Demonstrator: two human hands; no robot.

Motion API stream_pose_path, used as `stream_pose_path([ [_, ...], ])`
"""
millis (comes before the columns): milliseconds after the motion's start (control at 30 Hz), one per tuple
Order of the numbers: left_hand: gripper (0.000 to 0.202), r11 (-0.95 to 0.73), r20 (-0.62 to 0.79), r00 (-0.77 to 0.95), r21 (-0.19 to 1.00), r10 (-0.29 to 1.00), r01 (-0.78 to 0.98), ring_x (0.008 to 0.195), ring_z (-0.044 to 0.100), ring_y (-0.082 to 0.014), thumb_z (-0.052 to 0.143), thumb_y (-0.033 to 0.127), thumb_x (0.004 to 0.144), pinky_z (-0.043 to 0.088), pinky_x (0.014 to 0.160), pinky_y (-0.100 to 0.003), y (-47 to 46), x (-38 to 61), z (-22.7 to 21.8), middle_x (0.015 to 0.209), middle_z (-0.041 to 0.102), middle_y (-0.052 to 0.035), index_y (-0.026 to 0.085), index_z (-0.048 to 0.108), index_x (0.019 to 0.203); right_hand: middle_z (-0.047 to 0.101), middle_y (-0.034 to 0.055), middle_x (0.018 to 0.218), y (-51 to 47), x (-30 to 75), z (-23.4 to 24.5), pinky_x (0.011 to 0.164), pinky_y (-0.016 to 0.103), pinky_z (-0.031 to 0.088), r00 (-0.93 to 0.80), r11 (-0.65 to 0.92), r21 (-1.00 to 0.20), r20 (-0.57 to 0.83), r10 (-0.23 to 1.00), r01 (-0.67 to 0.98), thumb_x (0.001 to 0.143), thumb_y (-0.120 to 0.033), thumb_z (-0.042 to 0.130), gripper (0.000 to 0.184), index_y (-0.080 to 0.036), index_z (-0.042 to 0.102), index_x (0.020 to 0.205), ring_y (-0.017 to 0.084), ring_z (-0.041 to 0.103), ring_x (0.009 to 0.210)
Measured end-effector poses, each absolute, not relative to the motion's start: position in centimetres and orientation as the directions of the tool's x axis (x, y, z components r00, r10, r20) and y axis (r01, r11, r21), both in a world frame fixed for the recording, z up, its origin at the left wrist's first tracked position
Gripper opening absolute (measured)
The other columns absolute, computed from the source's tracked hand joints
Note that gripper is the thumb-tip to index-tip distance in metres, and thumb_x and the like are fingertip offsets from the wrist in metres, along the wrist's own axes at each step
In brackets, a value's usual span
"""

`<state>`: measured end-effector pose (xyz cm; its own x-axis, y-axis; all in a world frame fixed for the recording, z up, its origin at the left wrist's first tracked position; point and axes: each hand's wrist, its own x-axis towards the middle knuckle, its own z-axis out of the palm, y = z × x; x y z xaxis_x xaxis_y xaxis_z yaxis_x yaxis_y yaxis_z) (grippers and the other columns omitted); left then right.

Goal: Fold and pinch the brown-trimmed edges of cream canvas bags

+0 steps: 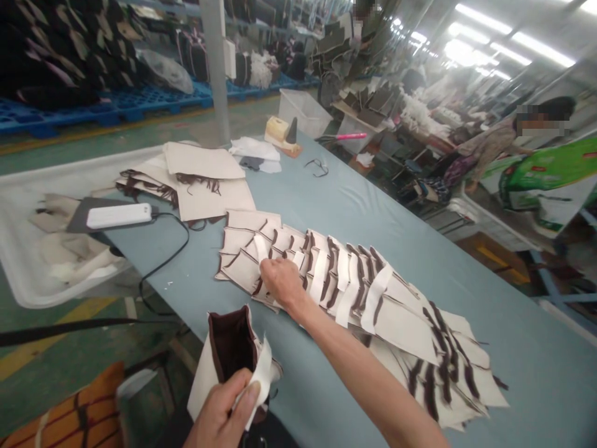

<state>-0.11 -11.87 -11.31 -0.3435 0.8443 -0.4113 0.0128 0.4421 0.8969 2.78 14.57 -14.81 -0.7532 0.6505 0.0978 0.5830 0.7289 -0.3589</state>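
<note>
My right hand (278,280) reaches across the blue table (354,205) and pinches a white strip (260,246) at the left end of a fanned row of cream fabric pieces with dark brown trim (345,280). My left hand (224,410) is low at the table's front edge, closed on a bundle of cream pieces with a dark brown lining (231,348) that stands open like a pouch.
A second stack of cream pieces (200,177) lies further back. A white power strip (119,215) with a black cable sits left. A white tray (28,274) holds scraps. A yellowish block and a black cone (284,132) stand far back. Another person (489,146) works at right.
</note>
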Motion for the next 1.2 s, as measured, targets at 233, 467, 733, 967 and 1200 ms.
stream_pose_path([
  [233,0.057,0.409,-0.401,-0.157,0.912,0.903,0.024,0.064,0.054,-0.0152,0.044,0.069,0.104,0.043,0.063,-0.024,-12.0,-1.1,-11.7,0.068,0.059,0.0021,0.021,0.056,0.077,0.077,0.0049,0.081,8.5,2.3,-17.2,0.083,0.040,0.061,-0.815,0.743,-0.399,-0.017,0.579,0.537,0.102,-0.027,0.067,0.016,-0.023,0.069,0.086,0.023,0.075,0.084],
  [467,0.063,0.423,-0.416,-0.194,0.906,0.888,-0.005,0.063,0.048,-0.0142,0.046,0.075,0.100,0.041,0.060,-0.024,-12.5,-0.5,-10.8,0.066,0.053,0.0027,0.019,0.059,0.074,0.081,0.0137,0.098,7.3,4.8,-16.0,0.091,0.039,0.059,-0.822,0.699,-0.465,-0.126,0.555,0.543,0.100,-0.012,0.057,0.022,-0.013,0.070,0.119,0.026,0.077,0.094],
  [733,0.062,0.428,-0.478,-0.287,0.876,0.830,-0.221,0.057,0.038,-0.0109,0.064,0.079,0.088,0.032,0.049,-0.021,-10.8,-0.8,-8.9,0.064,0.045,0.0057,0.018,0.059,0.076,0.083,0.0083,0.113,3.7,13.1,-10.2,0.091,0.032,0.060,-0.691,0.502,-0.700,0.017,0.723,0.508,0.108,-0.026,0.047,0.029,-0.020,0.072,0.120,0.020,0.078,0.098],
  [967,0.054,0.392,-0.436,-0.196,0.892,0.878,-0.226,0.056,0.037,-0.0094,0.067,0.071,0.091,0.031,0.049,-0.020,-9.2,0.4,-7.7,0.065,0.044,0.0061,0.018,0.061,0.083,0.083,0.0076,0.107,-1.4,16.9,-5.8,0.088,0.038,0.063,-0.535,0.628,-0.754,0.456,0.712,0.193,0.101,-0.018,0.064,0.018,-0.027,0.075,0.113,0.022,0.078,0.099],
  [1200,0.055,0.399,-0.432,-0.086,0.881,0.898,-0.252,0.056,0.030,-0.0090,0.062,0.069,0.095,0.027,0.050,-0.020,-8.4,2.4,-6.9,0.064,0.036,0.0061,0.019,0.053,0.073,0.083,0.0082,0.104,-2.5,18.6,-6.4,0.089,0.037,0.062,-0.446,0.570,-0.771,0.420,0.791,0.284,0.104,-0.018,0.061,0.016,-0.023,0.075,0.110,0.021,0.078,0.098],
])
